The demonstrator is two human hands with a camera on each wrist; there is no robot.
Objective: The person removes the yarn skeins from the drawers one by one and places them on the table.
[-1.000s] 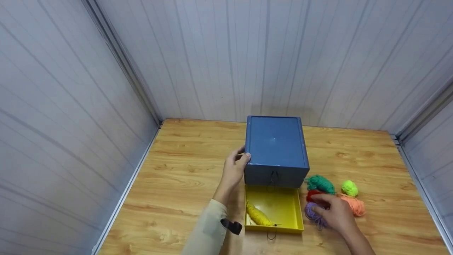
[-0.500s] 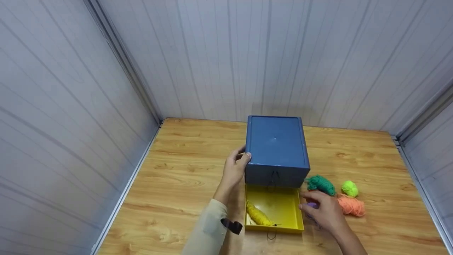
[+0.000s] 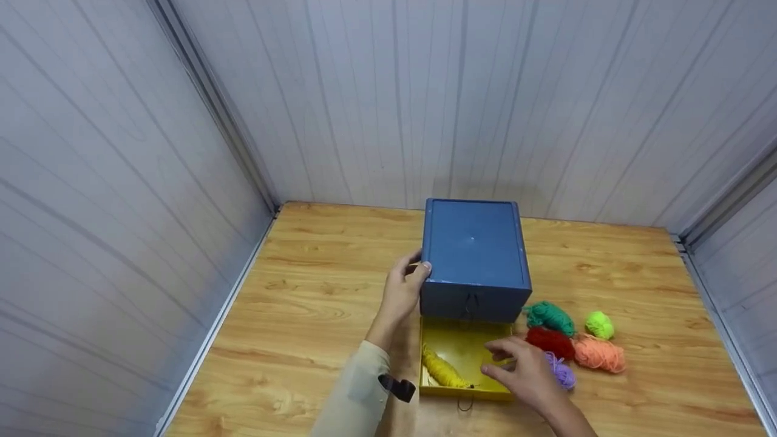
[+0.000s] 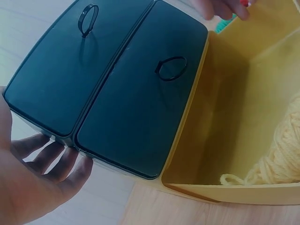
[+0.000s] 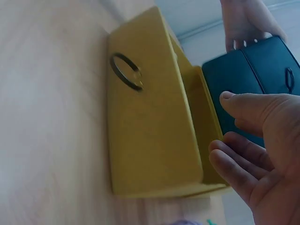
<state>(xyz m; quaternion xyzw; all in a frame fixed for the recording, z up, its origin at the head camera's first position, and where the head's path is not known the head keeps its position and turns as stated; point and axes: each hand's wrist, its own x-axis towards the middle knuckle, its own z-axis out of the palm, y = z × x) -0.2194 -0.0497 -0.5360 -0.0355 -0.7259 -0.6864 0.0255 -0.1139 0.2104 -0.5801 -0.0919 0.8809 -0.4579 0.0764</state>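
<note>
A blue drawer box stands on the table with its lowest, yellow drawer pulled out. Inside that drawer lies a yellow yarn skein along the left wall. My left hand holds the box's left side, thumb over the top edge and fingertips against the side, as the left wrist view shows. My right hand hovers over the drawer's right part, thumb and fingers apart. Nothing shows between its fingers in the right wrist view. The dark upper drawer fronts are closed and carry black loop handles.
Right of the drawer several yarn bundles lie close together: green, red, purple, orange and a neon yellow ball. Pale panel walls close off the back and sides of the wooden table.
My right hand has moved left from above the red and purple yarn to over the yellow drawer, uncovering both bundles. The purple bundle now sits slightly further right. My left hand stays put.
</note>
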